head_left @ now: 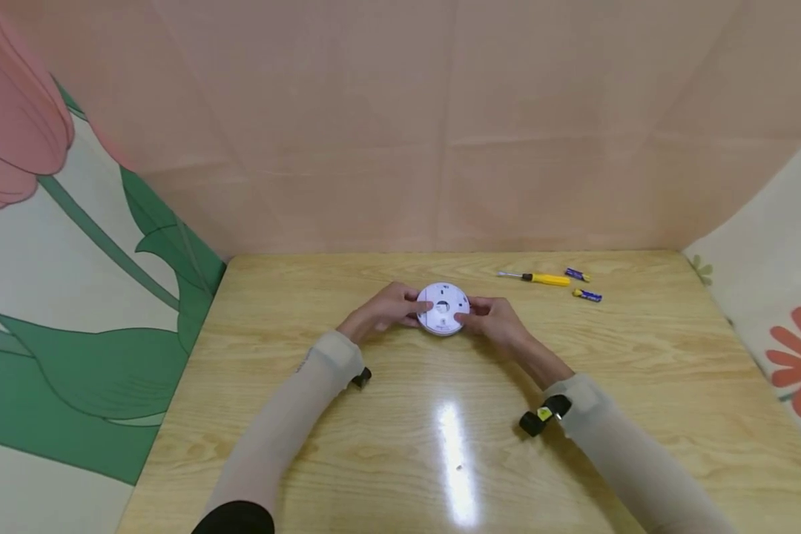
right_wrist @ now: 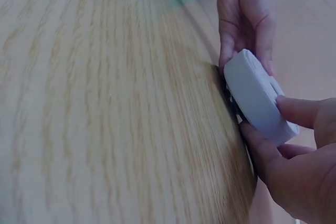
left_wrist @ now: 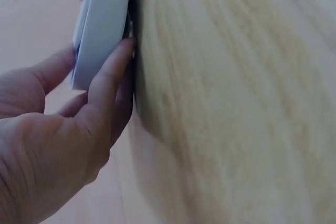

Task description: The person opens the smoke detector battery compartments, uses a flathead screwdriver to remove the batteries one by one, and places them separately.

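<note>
Both hands hold a round white smoke detector [head_left: 443, 322] low over the table. Its upper face has a central hole, small slots and faint printing. My left hand [head_left: 391, 305] grips the left edge, thumb on top and fingers beneath. On the opposite edge my right hand [head_left: 497, 320] pinches it in the same way. In the left wrist view the detector's smooth side wall [left_wrist: 103, 24] shows between thumb and fingers. The right wrist view has the detector [right_wrist: 257, 98] tilted close over the wood, both hands on it. Its underside is mostly hidden.
A yellow-handled screwdriver [head_left: 547, 279] lies at the back right of the wooden table [head_left: 294, 475]. Beside it are two blue-and-yellow batteries, one behind [head_left: 577, 274] and one nearer [head_left: 587, 295]. A pinkish backdrop [head_left: 440, 148] rises along the table's back edge.
</note>
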`<move>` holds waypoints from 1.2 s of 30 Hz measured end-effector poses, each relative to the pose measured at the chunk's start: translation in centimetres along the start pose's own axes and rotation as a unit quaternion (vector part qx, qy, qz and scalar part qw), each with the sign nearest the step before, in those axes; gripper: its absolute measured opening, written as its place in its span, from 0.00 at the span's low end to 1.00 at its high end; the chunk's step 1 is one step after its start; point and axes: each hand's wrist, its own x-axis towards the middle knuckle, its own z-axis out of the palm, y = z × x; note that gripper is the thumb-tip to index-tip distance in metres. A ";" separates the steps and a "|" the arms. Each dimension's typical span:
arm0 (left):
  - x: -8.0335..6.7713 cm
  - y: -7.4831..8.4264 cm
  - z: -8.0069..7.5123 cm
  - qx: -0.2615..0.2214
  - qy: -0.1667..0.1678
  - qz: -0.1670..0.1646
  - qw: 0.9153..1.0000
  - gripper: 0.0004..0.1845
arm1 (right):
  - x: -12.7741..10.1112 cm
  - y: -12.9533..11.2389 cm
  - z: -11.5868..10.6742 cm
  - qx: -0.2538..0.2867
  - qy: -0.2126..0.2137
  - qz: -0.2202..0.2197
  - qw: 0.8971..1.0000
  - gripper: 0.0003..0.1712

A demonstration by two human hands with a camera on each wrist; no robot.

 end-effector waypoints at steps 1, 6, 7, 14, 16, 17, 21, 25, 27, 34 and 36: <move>0.0 -0.1 0.0 0.000 0.001 0.001 1.000 0.18 | 0.0 0.0 0.0 0.008 0.002 0.004 1.000 0.34; -0.2 -0.4 0.4 -0.014 0.012 0.008 1.000 0.21 | 0.2 0.2 0.0 0.005 0.020 0.019 1.000 0.32; -0.2 -0.4 0.4 -0.019 0.012 0.009 1.000 0.21 | 0.2 0.2 0.0 0.001 0.023 0.020 1.000 0.32; -0.2 -0.3 0.5 -0.028 0.012 0.012 0.999 0.21 | 0.3 -0.3 -0.6 -0.048 0.016 0.035 0.998 0.35; -0.2 -0.2 0.6 -0.021 0.012 0.012 1.000 0.21 | 0.4 -0.5 -1.0 -0.057 0.007 0.038 0.998 0.36; -0.2 -0.1 0.6 -0.019 0.012 0.013 1.000 0.21 | 0.4 -0.7 -1.3 -0.056 -0.004 0.035 0.998 0.37; -0.1 0.4 0.5 -0.013 0.017 0.026 0.999 0.23 | 0.7 -1.4 -2.2 -0.055 -0.027 0.028 0.998 0.37; 0.1 0.8 0.5 -0.017 0.024 0.035 0.999 0.25 | 1.1 -2.2 -2.9 -0.033 -0.041 0.028 0.998 0.34; 0.2 1.0 0.5 -0.019 0.028 0.037 0.999 0.26 | 1.2 -2.5 -3.0 -0.029 -0.044 0.025 0.998 0.34; 0.5 1.4 0.7 -0.013 0.053 0.057 0.997 0.28 | 1.7 -3.0 -3.1 -0.072 -0.021 -0.015 0.997 0.33; 0.7 1.5 0.7 -0.008 0.060 0.063 0.996 0.28 | 1.8 -3.1 -3.1 -0.089 -0.008 -0.033 0.995 0.33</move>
